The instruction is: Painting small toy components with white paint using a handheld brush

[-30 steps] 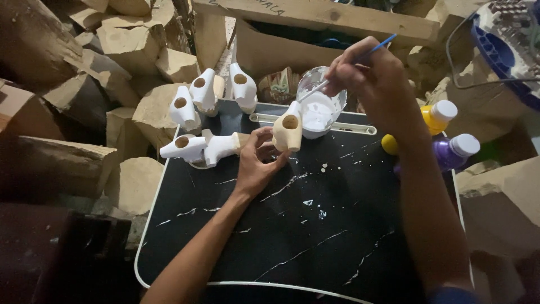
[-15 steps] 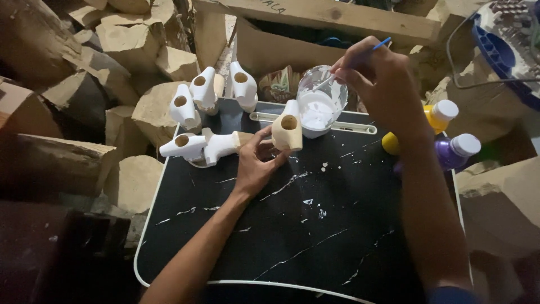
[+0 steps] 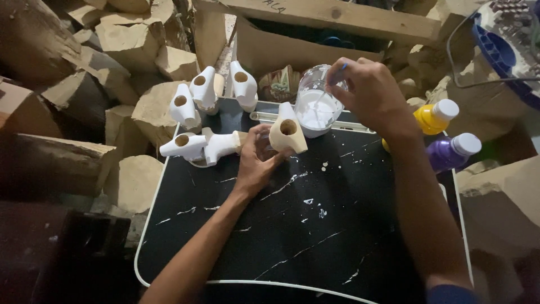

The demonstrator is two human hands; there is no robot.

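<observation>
My left hand (image 3: 257,160) grips a small bare wooden piece with a round hole (image 3: 287,134), held upright on the black marbled tray table (image 3: 292,225). My right hand (image 3: 368,93) holds a thin brush whose tip dips into a clear jar of white paint (image 3: 316,104), just behind the wooden piece. Several white-painted wooden pieces (image 3: 202,121), each with a hole, stand and lie at the table's far left corner.
A yellow bottle (image 3: 436,117) and a purple bottle (image 3: 453,152), both white-capped, stand at the right edge. Rough wood blocks (image 3: 121,50) pile up on the left and behind. A wooden box (image 3: 315,39) sits behind the table. White splatters dot the tabletop.
My right hand has swung the brush down from pointing up and right, so its tip now sits in the white paint jar. The left hand has kept still on the wooden piece.
</observation>
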